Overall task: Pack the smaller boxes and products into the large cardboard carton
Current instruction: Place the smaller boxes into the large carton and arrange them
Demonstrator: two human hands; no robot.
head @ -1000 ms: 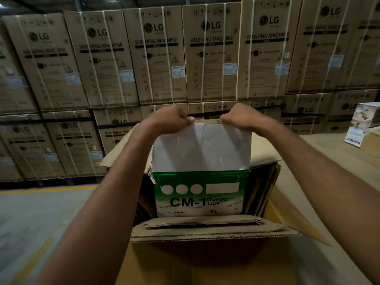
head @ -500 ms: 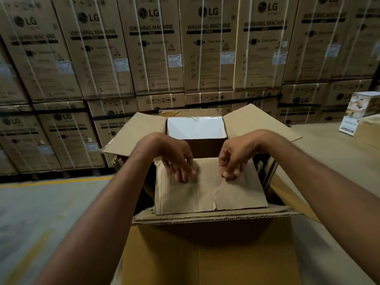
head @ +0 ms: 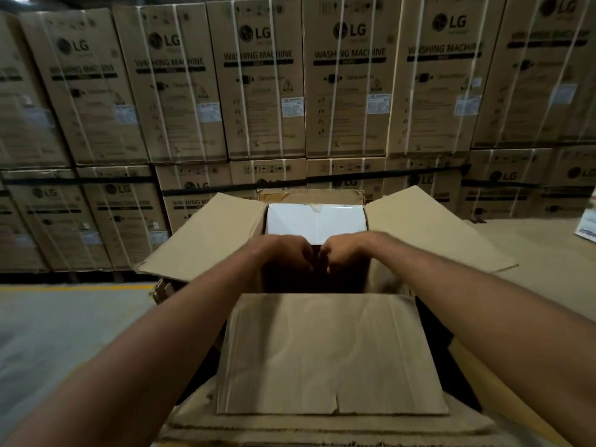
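Note:
The large cardboard carton (head: pixel 206 233) stands open in front of me, its side flaps spread left and right. Inside, a brown smaller box (head: pixel 329 353) lies flat on the near side. A white box (head: pixel 316 221) sits against the far wall. Between them is a dark gap. My left hand (head: pixel 287 253) and my right hand (head: pixel 343 250) hover side by side over that gap, knuckles up and fingers curled downward. I see nothing held in either hand. Their fingertips fade into the shadow.
A wall of stacked, strapped LG washing machine cartons (head: pixel 348 79) fills the background. The grey floor with a yellow line (head: pixel 77 288) lies to the left. A white printed box (head: pixel 587 227) shows at the right edge on a brown surface.
The green-and-white tape box I held up by its top went down into the carton, brown side up. Both hands then left its top and moved forward over the gap.

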